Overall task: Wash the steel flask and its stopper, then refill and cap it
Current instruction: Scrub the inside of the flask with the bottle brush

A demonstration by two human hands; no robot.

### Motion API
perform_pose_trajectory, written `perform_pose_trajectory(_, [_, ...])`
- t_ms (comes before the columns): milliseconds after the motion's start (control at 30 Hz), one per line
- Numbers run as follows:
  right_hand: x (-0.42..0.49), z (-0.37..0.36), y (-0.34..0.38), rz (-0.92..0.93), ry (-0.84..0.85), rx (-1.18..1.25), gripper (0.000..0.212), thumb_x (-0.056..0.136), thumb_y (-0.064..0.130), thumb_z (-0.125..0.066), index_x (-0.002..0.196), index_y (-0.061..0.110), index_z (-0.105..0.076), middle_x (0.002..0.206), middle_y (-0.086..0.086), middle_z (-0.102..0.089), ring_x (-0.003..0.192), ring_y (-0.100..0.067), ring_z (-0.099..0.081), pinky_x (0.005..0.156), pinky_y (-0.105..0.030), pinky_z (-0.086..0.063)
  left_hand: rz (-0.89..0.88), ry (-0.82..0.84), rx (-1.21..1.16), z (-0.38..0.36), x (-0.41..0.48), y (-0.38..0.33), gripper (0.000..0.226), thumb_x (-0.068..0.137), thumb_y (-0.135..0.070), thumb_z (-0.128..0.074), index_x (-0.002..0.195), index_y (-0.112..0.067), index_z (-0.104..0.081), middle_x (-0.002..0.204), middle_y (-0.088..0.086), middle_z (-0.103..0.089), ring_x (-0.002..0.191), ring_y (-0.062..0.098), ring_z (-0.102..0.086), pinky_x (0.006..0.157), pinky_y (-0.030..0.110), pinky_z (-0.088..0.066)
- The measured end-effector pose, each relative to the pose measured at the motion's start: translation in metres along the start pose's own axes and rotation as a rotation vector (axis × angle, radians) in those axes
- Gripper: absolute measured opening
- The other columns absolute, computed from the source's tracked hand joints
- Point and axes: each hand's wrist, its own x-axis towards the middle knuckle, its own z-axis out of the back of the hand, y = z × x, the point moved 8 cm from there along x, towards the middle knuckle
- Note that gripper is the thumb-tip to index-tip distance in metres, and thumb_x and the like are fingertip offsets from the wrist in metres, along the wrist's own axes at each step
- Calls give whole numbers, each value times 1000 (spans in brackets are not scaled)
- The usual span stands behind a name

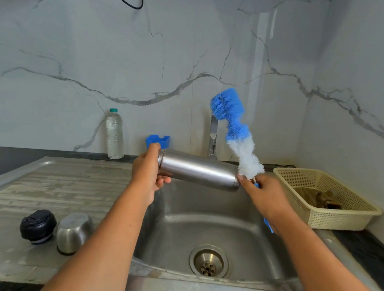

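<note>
The steel flask [198,169] lies nearly level above the sink basin [213,228]. My left hand [147,169] grips its left end. My right hand [266,198] holds the blue handle of a bottle brush [237,131], and its fingertips touch the flask's right end. The brush's blue and white bristles stick up outside the flask, in front of the tap [213,135]. The black stopper [38,226] and the steel cup lid [74,232], upside down, stand on the drainboard at the left.
A clear plastic water bottle [114,135] and a small blue holder [158,140] stand at the back of the counter. A cream plastic basket [322,199] with a brown cloth sits right of the sink. The drain [209,261] is open.
</note>
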Motion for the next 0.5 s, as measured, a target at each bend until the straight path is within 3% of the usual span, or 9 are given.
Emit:
perform_pose_trajectory(67, [-3,-5,4,34,42,7,36,94,46,-69,75,17,-60,64,-1,-55,62,-19,-50,63,-34,-42,-8,-31,-47,4,2,0,43,97,-46,-52,114,-9,-66,86,14,-70,42,15,-56,37,20,-38])
perform_pose_trajectory(133, [-5,-10,5,50,83,37,27,92,55,-67,97,28,-70,90,4,-73,87,-13,-66,83,-34,-51,-4,-67,-100,8,2,0,46,96,-45,-51,118,-8,-66,93,15,-73,44,15,-59,38,20,-40])
perform_pose_trajectory(200, [-7,-14,4,29,116,114,39,89,67,-60,107,35,-70,102,12,-72,96,-6,-64,91,-31,-48,6,-107,-164,13,1,0,44,95,-44,-50,118,-9,-66,95,14,-73,46,16,-61,39,20,-41])
perform_pose_trajectory(333, [-10,-30,-2,-65,223,165,66,89,82,-35,102,34,-78,76,7,-52,67,-10,-46,72,-28,-37,21,-147,-268,18,-1,-1,40,95,-40,-49,117,-11,-65,87,10,-71,49,17,-65,45,20,-45])
perform_pose_trajectory(433, [-15,-42,-3,-56,273,96,59,86,82,-37,81,31,-68,72,9,-52,64,-8,-45,66,-27,-34,-6,-152,-286,18,-1,-4,36,97,-39,-50,121,-15,-59,93,12,-72,53,19,-68,47,22,-49])
perform_pose_trajectory(500, [-18,-51,-1,-26,317,80,53,86,80,-42,80,31,-59,71,9,-53,64,-9,-45,68,-28,-36,-20,-146,-300,16,-2,-6,30,98,-38,-51,121,-19,-55,96,14,-71,55,21,-68,48,23,-50])
